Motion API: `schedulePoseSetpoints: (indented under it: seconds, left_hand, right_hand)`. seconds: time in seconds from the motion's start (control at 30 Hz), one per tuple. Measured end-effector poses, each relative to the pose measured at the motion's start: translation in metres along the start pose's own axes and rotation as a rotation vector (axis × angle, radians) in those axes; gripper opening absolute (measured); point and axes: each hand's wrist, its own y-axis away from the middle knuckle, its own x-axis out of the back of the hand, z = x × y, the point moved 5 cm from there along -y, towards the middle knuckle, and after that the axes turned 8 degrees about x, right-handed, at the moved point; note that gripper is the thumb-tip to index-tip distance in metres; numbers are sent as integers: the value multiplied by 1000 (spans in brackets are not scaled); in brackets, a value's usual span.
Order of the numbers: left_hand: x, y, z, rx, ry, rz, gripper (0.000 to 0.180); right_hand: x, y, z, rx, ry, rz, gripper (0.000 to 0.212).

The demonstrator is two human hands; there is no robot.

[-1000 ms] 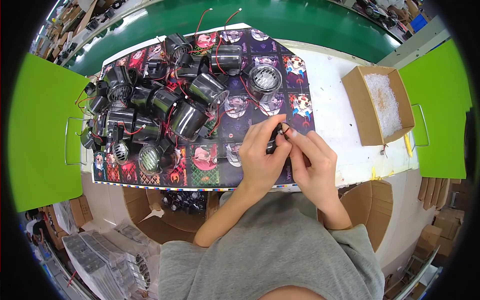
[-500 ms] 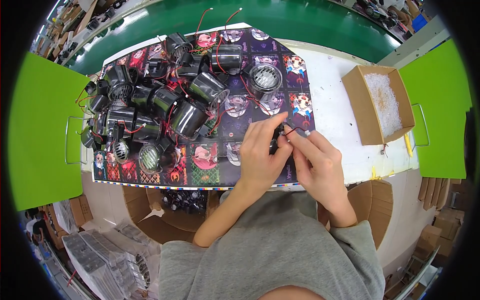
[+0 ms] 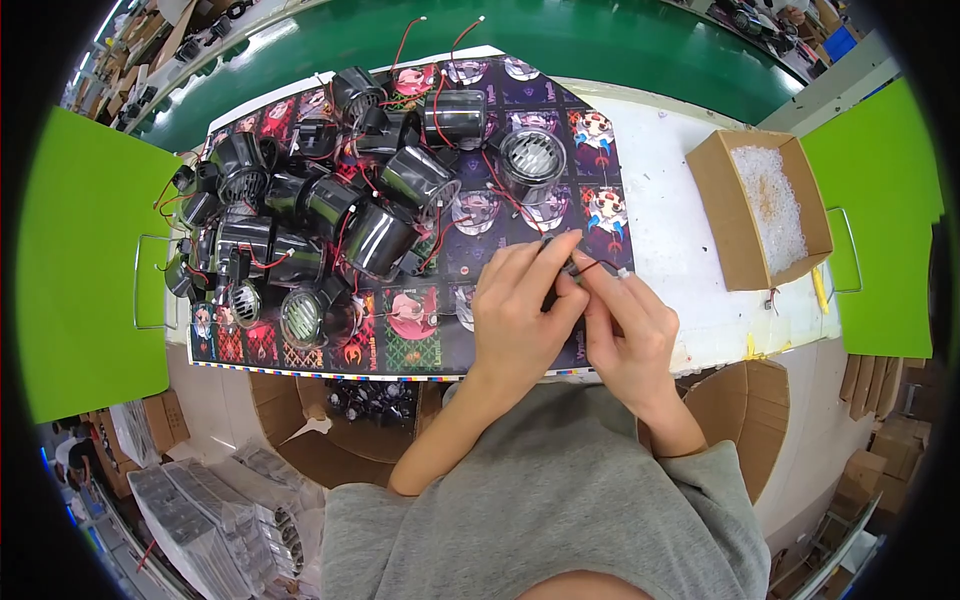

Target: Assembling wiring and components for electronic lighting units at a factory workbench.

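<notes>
Hands together at centre frame, just right of middle, over the lower right part of the printed mat (image 3: 520, 110). Left hand (image 3: 520, 315) curled, fingertips pinching a small dark part (image 3: 563, 272) with thin red and black wires (image 3: 598, 265) trailing off to the right. Right hand (image 3: 628, 330) pressed against the left, thumb and forefinger pinched on the same dark part from the right side. Exact shape of the part hidden by fingers, cannot tell.

Pile of black cylindrical fan housings (image 3: 330, 210) with red wires, upper left to centre of frame, covering most of the mat, well apart from the hands. One round housing with silver grille (image 3: 528, 160) standing just above the hands. Open cardboard box (image 3: 760, 205) of small clear bits at upper right, on white table (image 3: 670, 200). Green conveyor belt (image 3: 600, 40) along the top. Bright green panels at far left (image 3: 80, 260) and far right (image 3: 880, 220). Cardboard carton (image 3: 360, 410) of dark parts below the mat edge, lower centre left. Stacked trays (image 3: 220, 520) at lower left. Grey shirt (image 3: 540, 500) filling bottom centre.
</notes>
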Motion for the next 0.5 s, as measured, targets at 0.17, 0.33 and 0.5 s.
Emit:
schedulePoseSetpoints:
  seconds: [0.17, 0.33, 0.5]
  left_hand:
    - [2, 1, 9, -81, -126, 10, 40]
    - [-3, 5, 13, -162, -245, 3, 44]
    - [-9, 8, 19, -234, -314, 0, 43]
  right_hand:
    - [7, -2, 2, -80, -67, -42, 34]
    - [16, -4, 11, -116, -162, -66, 29]
    - [74, -35, -6, -96, -2, 65, 26]
